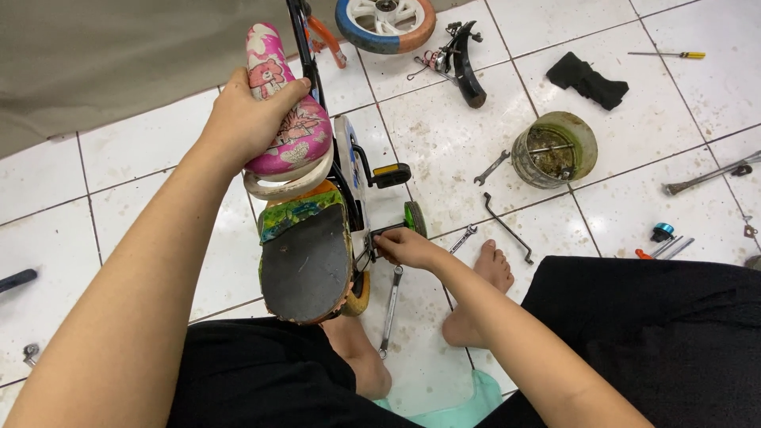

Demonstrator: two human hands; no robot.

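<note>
A small children's bicycle stands in front of me on the tiled floor. My left hand point(246, 119) grips its pink patterned saddle point(289, 131) from the left side. Behind the saddle sits a worn black rear seat pad point(305, 265) with a colourful edge. My right hand point(404, 247) is down at the frame beside the rear wheel, fingers pinched on a small part near the green training wheel point(414, 217). A long wrench point(390, 309) lies on the floor just under that hand. The front wheel point(386, 24) shows at the top.
Around me lie a rusty tin can point(553, 149) with parts in it, several wrenches point(491, 167), a bent rod point(507, 228), a black brake piece point(464, 59), a black cloth point(587, 79), a yellow-handled screwdriver point(670, 55) and a metal bar point(709, 176). My bare feet point(491, 273) rest by the bicycle.
</note>
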